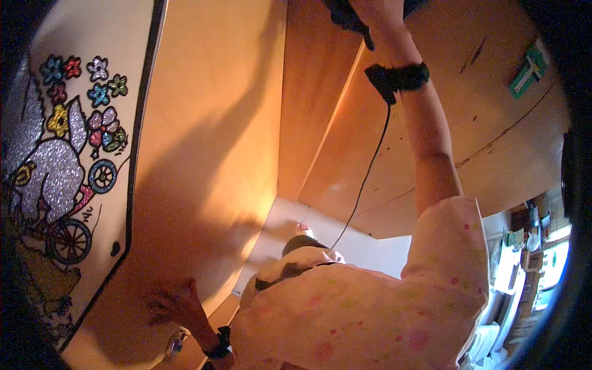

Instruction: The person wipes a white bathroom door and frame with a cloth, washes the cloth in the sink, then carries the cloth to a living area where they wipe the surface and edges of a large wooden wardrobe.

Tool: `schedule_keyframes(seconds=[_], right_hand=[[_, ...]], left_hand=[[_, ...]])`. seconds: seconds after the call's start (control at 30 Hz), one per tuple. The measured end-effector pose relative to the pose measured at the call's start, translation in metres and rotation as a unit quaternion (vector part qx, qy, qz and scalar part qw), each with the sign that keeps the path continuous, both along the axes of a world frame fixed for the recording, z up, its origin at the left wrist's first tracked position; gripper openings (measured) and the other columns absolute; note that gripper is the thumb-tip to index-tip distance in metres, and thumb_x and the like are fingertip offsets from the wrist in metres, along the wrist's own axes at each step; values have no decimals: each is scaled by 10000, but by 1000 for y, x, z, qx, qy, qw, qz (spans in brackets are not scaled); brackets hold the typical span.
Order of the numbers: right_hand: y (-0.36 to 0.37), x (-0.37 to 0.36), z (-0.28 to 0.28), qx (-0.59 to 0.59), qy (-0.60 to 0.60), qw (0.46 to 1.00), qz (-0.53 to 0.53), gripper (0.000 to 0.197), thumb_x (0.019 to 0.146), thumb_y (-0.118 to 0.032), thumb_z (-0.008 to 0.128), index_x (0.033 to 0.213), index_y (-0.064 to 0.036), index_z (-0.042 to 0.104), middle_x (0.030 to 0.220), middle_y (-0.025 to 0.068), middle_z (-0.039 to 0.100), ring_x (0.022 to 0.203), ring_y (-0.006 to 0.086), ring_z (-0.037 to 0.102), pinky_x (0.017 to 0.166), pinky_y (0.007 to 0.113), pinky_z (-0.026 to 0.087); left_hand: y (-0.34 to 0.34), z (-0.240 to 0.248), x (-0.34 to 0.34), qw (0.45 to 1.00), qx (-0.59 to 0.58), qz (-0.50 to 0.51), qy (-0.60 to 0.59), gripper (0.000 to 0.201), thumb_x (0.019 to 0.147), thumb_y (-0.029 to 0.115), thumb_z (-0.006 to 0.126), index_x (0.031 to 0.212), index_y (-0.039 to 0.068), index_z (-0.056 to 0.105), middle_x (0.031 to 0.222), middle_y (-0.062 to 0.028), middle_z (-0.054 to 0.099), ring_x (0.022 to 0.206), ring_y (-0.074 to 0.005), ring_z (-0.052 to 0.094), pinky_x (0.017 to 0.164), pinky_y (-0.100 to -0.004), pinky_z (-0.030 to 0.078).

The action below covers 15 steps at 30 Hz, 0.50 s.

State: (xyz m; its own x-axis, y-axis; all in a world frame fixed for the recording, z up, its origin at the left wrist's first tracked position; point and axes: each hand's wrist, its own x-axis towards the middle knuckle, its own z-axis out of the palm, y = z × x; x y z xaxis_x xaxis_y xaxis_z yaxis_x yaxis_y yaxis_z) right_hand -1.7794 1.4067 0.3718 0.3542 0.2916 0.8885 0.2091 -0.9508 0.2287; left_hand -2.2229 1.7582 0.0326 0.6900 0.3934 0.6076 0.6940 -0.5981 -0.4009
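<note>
My left hand (180,306) is at the lower left, fingers spread against the tan wooden panel (203,203); it grips nothing. A dark band circles that wrist. My right arm is raised to the top edge of the picture. There my right hand (380,13) is wrapped round a black object (347,15), mostly cut off by the edge, so its kind does not show. A black strap (412,76) sits on the right wrist, and a thin black cable (374,163) runs from it down to my body.
Glittery stickers (57,169) of an animal, wheels and flowers cover a dark-edged pale panel at the left. Another wooden panel (382,166) stands behind my right arm, a green-and-white item (529,73) on its face. Pale floor (364,243) shows below; at right, a bright window (552,274).
</note>
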Motion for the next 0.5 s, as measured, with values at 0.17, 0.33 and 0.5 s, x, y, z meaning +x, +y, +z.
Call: schedule_keyframes(seconds=[0.17, 0.33, 0.5], right_hand=[[4, 13, -58, -22, -70, 997, -25, 768, 826, -192, 641, 1476, -219, 231, 1532, 185, 70, 1389, 427, 110, 1098, 574, 186], [10, 23, -208, -111, 148, 983, -4, 838, 748, -168, 649, 1470, -280, 239, 1507, 208, 196, 1357, 411, 247, 1035, 518, 354], [21, 30, -360, 247, 387, 765, 451, 578, 901, -193, 400, 1457, -182, 243, 1527, 110, 190, 1391, 330, 215, 1158, 450, 157]], left_hand=[[-1, 3, -3, 1000, 22, 11, 12, 1014, 675, 700, 653, 1421, 104, 312, 1424, -236, 281, 1291, -506, 259, 944, -792, 83], [14, -16, -15, 995, 99, -8, 18, 1031, 654, 715, 660, 1404, 91, 328, 1395, -250, 306, 1268, -536, 266, 944, -799, 66], [-11, -3, 3, 992, 100, 67, 35, 1098, 608, 762, 652, 1394, 73, 315, 1317, -276, 360, 1237, -580, 255, 951, -794, 63]])
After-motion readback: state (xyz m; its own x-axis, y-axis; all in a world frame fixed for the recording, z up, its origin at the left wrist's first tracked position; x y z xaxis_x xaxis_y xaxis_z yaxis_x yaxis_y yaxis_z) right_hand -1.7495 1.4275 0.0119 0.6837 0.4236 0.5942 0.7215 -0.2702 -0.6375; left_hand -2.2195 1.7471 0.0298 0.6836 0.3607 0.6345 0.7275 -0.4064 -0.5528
